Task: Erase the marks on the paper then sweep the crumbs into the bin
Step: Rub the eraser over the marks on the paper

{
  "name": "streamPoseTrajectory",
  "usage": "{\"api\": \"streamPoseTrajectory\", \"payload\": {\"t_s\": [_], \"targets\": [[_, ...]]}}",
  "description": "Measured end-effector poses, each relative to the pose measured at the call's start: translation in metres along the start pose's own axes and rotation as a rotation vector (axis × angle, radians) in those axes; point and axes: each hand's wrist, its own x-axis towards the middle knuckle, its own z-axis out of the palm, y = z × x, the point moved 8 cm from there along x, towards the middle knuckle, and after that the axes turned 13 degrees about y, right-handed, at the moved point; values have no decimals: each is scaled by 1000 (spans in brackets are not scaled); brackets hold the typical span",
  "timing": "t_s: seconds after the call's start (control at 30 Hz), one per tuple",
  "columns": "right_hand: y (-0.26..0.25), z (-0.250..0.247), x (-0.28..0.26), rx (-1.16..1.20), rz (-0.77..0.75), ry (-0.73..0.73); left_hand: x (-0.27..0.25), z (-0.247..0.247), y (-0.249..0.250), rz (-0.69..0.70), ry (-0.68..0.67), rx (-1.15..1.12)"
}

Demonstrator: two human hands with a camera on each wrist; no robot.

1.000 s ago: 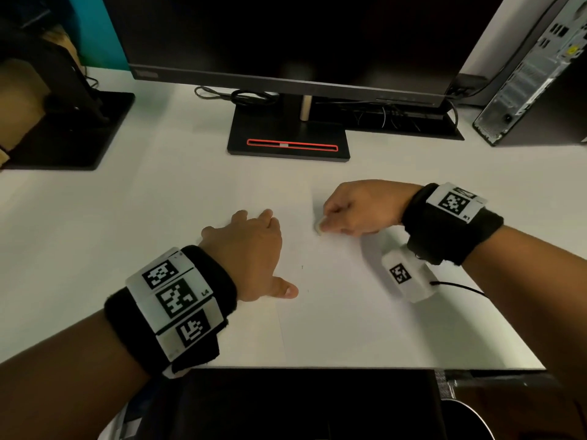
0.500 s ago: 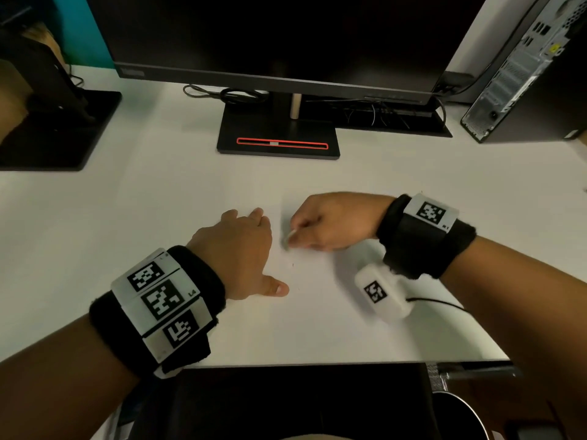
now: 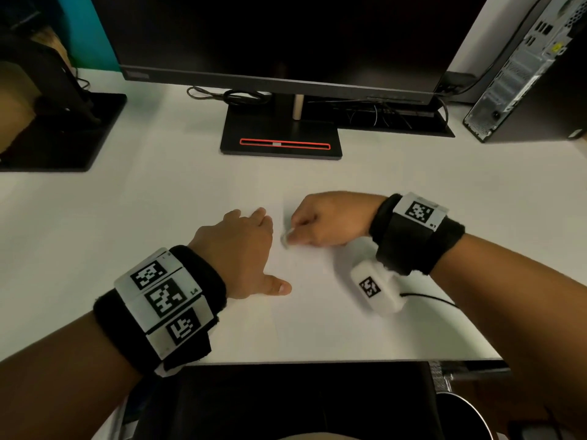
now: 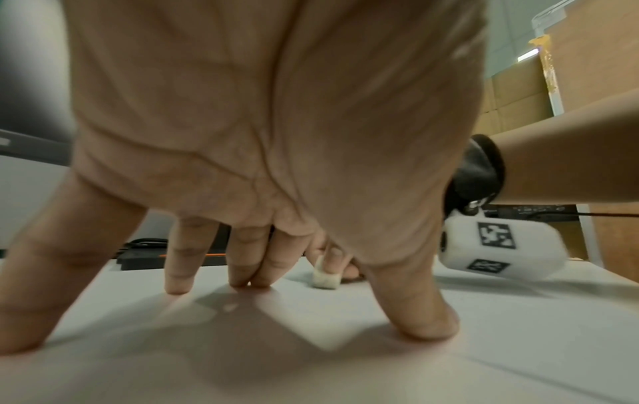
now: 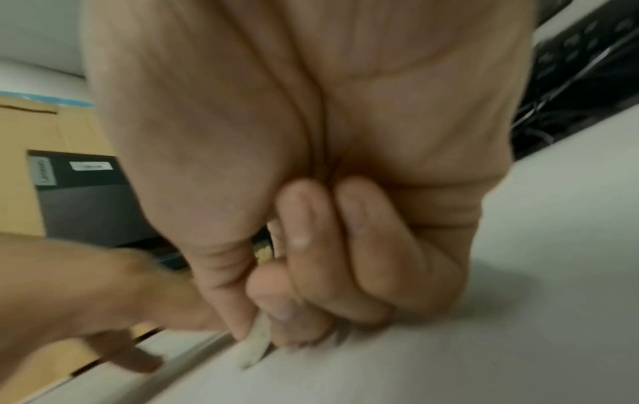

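Note:
A white sheet of paper [image 3: 317, 312] lies on the white desk; no marks or crumbs show on it. My left hand [image 3: 241, 249] rests flat on the sheet, fingers spread and straight, fingertips [image 4: 178, 287] and thumb pressing down. My right hand [image 3: 320, 222] is just to its right, fingers curled, pinching a small white eraser [image 3: 286, 238] whose end touches the paper. The left wrist view shows the eraser [image 4: 325, 278] upright on the sheet beyond my fingers. In the right wrist view the eraser [image 5: 254, 347] pokes out between thumb and forefinger.
A black monitor stand [image 3: 281, 136] sits behind the paper, under a wide screen. A computer tower [image 3: 521, 74] stands at the back right and another black base [image 3: 57, 131] at the back left. A round dark bin rim [image 3: 467, 417] shows below the desk's front edge, right.
My right hand with the eraser has slid left along the paper, closer to my left hand. The left hand stays pressed flat on the sheet.

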Motion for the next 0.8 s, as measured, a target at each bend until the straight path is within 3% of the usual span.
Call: {"api": "streamPoseTrajectory", "payload": {"t_s": [0.13, 0.3, 0.47, 0.63, 0.8], "targets": [[16, -32, 4, -120, 14, 153, 0, -1, 0, -2, 4, 2], [-5, 2, -4, -13, -41, 0, 0, 0, -1, -4, -5, 2], [11, -29, 6, -122, -10, 165, 0, 0, 0, -1, -4, 4], [-3, -4, 7, -39, -23, 32, 1, 1, -1, -6, -5, 4], [16, -37, 17, -132, 18, 195, 1, 1, -1, -3, -8, 9]]}}
